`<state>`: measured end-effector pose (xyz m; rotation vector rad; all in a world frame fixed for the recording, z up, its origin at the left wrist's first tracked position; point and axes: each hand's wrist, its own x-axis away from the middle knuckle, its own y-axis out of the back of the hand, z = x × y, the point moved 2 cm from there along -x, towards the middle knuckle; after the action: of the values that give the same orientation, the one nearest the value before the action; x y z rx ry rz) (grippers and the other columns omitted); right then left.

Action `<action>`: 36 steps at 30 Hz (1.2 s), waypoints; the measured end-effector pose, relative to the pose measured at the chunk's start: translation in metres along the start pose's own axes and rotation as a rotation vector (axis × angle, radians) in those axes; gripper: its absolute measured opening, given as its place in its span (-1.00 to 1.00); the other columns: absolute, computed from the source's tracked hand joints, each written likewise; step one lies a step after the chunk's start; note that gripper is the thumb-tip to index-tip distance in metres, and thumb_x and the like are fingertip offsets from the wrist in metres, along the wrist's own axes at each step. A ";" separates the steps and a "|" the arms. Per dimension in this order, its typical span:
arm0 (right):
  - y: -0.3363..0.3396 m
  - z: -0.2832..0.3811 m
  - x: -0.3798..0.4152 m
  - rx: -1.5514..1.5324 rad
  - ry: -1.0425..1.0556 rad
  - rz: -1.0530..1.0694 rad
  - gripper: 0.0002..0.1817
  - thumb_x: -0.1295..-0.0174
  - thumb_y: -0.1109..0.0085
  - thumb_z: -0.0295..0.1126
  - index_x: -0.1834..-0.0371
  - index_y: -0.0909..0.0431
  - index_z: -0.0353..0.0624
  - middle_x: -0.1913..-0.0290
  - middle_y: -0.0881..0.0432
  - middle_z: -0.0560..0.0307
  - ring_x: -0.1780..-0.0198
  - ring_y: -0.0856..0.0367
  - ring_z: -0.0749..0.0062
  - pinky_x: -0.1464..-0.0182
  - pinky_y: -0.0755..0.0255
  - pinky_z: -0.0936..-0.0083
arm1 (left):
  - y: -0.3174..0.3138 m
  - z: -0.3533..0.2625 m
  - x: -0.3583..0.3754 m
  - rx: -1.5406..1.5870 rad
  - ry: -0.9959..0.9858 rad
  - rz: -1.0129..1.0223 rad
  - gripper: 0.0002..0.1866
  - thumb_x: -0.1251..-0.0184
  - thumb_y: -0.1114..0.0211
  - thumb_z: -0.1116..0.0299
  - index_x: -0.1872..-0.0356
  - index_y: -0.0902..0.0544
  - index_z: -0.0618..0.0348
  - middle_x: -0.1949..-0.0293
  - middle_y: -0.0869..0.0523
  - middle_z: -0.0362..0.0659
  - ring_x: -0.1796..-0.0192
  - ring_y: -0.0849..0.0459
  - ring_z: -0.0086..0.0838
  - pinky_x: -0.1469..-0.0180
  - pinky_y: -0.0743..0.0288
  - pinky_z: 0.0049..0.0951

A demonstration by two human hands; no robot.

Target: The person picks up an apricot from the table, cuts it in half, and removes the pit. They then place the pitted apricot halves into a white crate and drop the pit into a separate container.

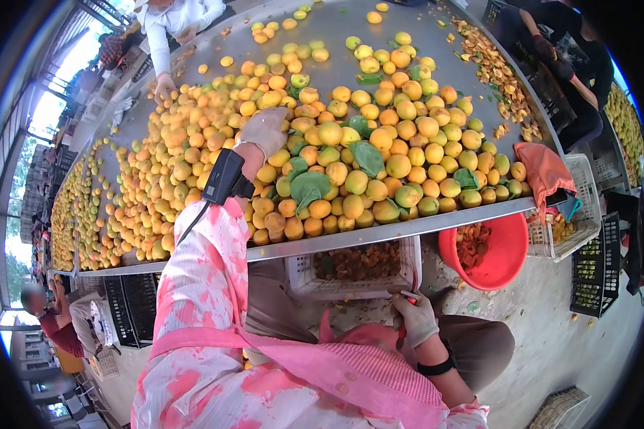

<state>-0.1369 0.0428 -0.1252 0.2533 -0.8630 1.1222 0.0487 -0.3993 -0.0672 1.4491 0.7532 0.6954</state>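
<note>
The gloved left hand (pixel 265 131) is laid spread on apricots (pixel 379 154) near the counter's (pixel 336 242) front edge, while a red-handled knife (pixel 406 314) is gripped by the right hand (pixel 416 319).

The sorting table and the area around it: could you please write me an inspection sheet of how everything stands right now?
Surface: metal table, tilted in this view, mostly covered.
Job's things: heap of yellow-orange fruit with green leaves mixed in; cut pieces in the white crate and red tub below the edge.
Clutter: orange cloth over the table corner; scraps along the far right edge.
Hands: left hand, gloved, rests on the fruit; right hand, gloved, fingers closed on a small red-handled tool at the lap.
Cables: a cable runs from the wrist device.
Surroundings: other people at the table; black crates on the floor.
</note>
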 end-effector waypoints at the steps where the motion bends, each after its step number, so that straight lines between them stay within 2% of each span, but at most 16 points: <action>1: -0.001 0.001 0.003 -0.003 0.006 0.000 -0.71 -0.35 -0.11 -0.38 -0.05 -0.57 -0.28 0.53 -0.52 0.23 0.67 -0.41 0.59 0.61 -0.35 0.63 | -0.001 0.000 0.001 0.028 0.015 -0.027 -0.55 -0.15 -0.29 0.30 -0.11 -0.57 0.11 0.01 -0.64 0.08 -0.07 -0.62 -0.01 -0.08 -0.53 -0.11; 3: -0.004 0.005 0.012 -0.018 0.007 -0.016 -0.70 -0.35 -0.10 -0.36 -0.06 -0.56 -0.29 0.53 -0.52 0.24 0.66 -0.42 0.60 0.60 -0.33 0.64 | 0.007 -0.003 0.009 0.056 0.019 -0.062 -0.51 -0.13 -0.30 0.28 -0.14 -0.56 0.15 0.03 -0.65 0.11 -0.07 -0.62 -0.01 -0.10 -0.52 -0.12; 5: 0.001 0.005 0.016 -0.051 0.053 -0.016 -0.71 -0.34 -0.14 -0.36 -0.04 -0.56 -0.26 0.54 -0.51 0.25 0.66 -0.41 0.60 0.61 -0.33 0.63 | 0.032 -0.010 0.040 0.555 0.251 -0.194 -0.39 -0.12 -0.32 0.24 -0.24 -0.49 0.18 0.04 -0.67 0.13 -0.10 -0.63 -0.04 -0.15 -0.49 -0.18; 7: 0.002 0.004 0.022 -0.081 0.093 -0.012 -0.72 -0.32 -0.19 -0.35 -0.03 -0.56 -0.24 0.55 -0.50 0.25 0.67 -0.39 0.60 0.63 -0.33 0.61 | 0.053 -0.021 0.061 0.623 0.251 -0.197 -0.43 -0.26 -0.25 0.28 -0.29 -0.44 0.26 -0.06 -0.65 0.09 -0.15 -0.63 -0.19 -0.20 -0.50 -0.29; 9: 0.002 0.006 0.028 -0.078 0.130 -0.001 -0.70 -0.32 -0.19 -0.35 -0.06 -0.52 -0.24 0.54 -0.48 0.25 0.66 -0.39 0.60 0.62 -0.32 0.62 | 0.067 -0.045 0.092 1.648 0.291 0.003 -0.53 -0.41 -0.14 0.36 -0.28 -0.41 0.37 -0.15 -0.61 0.03 -0.20 -0.61 -0.26 -0.23 -0.51 -0.32; 10: 0.000 0.009 0.033 -0.094 0.113 0.025 -0.67 -0.33 -0.17 -0.34 -0.10 -0.49 -0.24 0.53 -0.47 0.25 0.66 -0.38 0.60 0.62 -0.30 0.63 | 0.068 -0.053 0.104 1.647 0.284 0.006 -0.53 -0.41 -0.14 0.36 -0.28 -0.41 0.37 -0.15 -0.61 0.03 -0.20 -0.61 -0.26 -0.23 -0.51 -0.32; 12: -0.003 0.012 0.040 -0.111 0.132 0.041 -0.66 -0.34 -0.16 -0.33 -0.12 -0.48 -0.24 0.52 -0.48 0.25 0.65 -0.38 0.61 0.61 -0.29 0.64 | 0.067 -0.074 0.126 2.118 0.151 0.152 -0.57 -0.49 -0.05 0.43 -0.30 -0.36 0.42 -0.19 -0.57 0.00 -0.21 -0.60 -0.28 -0.24 -0.53 -0.34; 17: -0.009 0.029 0.068 -0.011 0.327 0.132 -0.55 -0.48 0.02 -0.17 -0.27 -0.38 -0.25 0.52 -0.45 0.28 0.59 -0.37 0.64 0.52 -0.26 0.71 | 0.065 -0.140 0.180 2.282 0.047 0.393 -0.54 -0.52 -0.07 0.37 -0.34 -0.33 0.34 -0.16 -0.59 -0.02 -0.15 -0.63 -0.28 -0.13 -0.57 -0.38; 20: -0.007 0.050 0.092 0.159 0.506 0.139 -0.52 -0.53 0.12 -0.06 -0.26 -0.38 -0.22 0.54 -0.40 0.32 0.60 -0.33 0.68 0.53 -0.21 0.72 | 0.056 -0.175 0.200 2.370 0.055 0.588 -0.45 -0.54 -0.11 0.20 -0.39 -0.29 0.31 -0.14 -0.59 -0.07 -0.08 -0.64 -0.36 0.08 -0.53 -0.54; 23: 0.008 0.067 0.105 0.138 0.530 0.214 -0.60 -0.50 0.07 -0.10 -0.13 -0.42 -0.20 0.53 -0.35 0.41 0.58 -0.23 0.76 0.49 -0.15 0.75 | 0.062 -0.207 0.212 2.301 0.004 0.688 -0.44 -0.55 -0.10 0.18 -0.40 -0.29 0.31 -0.13 -0.59 -0.08 -0.08 -0.63 -0.39 0.08 -0.52 -0.56; 25: 0.024 0.078 0.106 0.233 0.560 0.195 -0.61 -0.50 0.09 -0.07 -0.04 -0.45 -0.21 0.54 -0.37 0.34 0.57 -0.29 0.67 0.45 -0.20 0.65 | 0.063 -0.222 0.213 2.252 -0.010 0.718 -0.45 -0.56 -0.08 0.15 -0.39 -0.31 0.31 -0.12 -0.59 -0.10 -0.08 -0.62 -0.41 0.09 -0.51 -0.57; 28: 0.040 0.092 0.107 0.536 0.797 0.163 -0.60 -0.50 0.11 -0.08 0.09 -0.45 -0.27 0.54 -0.41 0.05 0.44 -0.47 0.23 0.32 -0.35 0.36 | 0.063 -0.246 0.210 2.218 0.001 0.840 -0.45 -0.57 -0.04 0.11 -0.37 -0.34 0.30 -0.10 -0.59 -0.10 -0.01 -0.66 -0.42 0.11 -0.51 -0.56; 29: 0.046 0.093 0.105 0.532 0.791 0.152 -0.60 -0.50 0.11 -0.08 0.09 -0.45 -0.27 0.54 -0.41 0.05 0.44 -0.47 0.23 0.32 -0.35 0.36 | 0.063 -0.253 0.209 2.217 0.002 0.856 -0.45 -0.57 -0.04 0.11 -0.37 -0.34 0.30 -0.10 -0.59 -0.10 -0.01 -0.66 -0.42 0.11 -0.51 -0.56; 31: 0.055 0.098 0.103 0.593 0.829 0.107 -0.38 -0.46 0.16 0.18 0.04 -0.47 -0.27 0.57 -0.36 0.28 0.50 -0.34 0.56 0.39 -0.24 0.55 | 0.070 -0.269 0.204 2.141 -0.023 0.880 -0.45 -0.56 -0.06 0.10 -0.37 -0.34 0.30 -0.10 -0.60 -0.09 0.01 -0.68 -0.42 0.11 -0.53 -0.56; 32: 0.059 0.102 0.106 0.625 0.804 0.063 -0.35 -0.44 0.17 0.21 0.06 -0.48 -0.28 0.54 -0.37 0.22 0.47 -0.37 0.49 0.37 -0.28 0.49 | 0.078 -0.278 0.204 1.964 -0.090 0.772 -0.43 -0.54 -0.10 0.11 -0.37 -0.34 0.31 -0.10 -0.60 -0.08 -0.01 -0.67 -0.43 0.10 -0.54 -0.58; 36: 0.082 0.103 0.099 0.669 0.805 0.059 -0.39 -0.47 0.17 0.15 0.03 -0.46 -0.31 0.50 -0.47 0.10 0.43 -0.47 0.35 0.32 -0.36 0.44 | 0.072 -0.297 0.192 2.015 -0.201 0.853 -0.39 -0.49 -0.19 0.15 -0.39 -0.30 0.32 -0.10 -0.60 -0.07 -0.01 -0.66 -0.44 0.05 -0.55 -0.60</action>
<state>-0.2412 0.0870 -0.0051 0.2884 0.2355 1.3915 -0.0715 -0.0667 0.0038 3.7311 0.5054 0.1435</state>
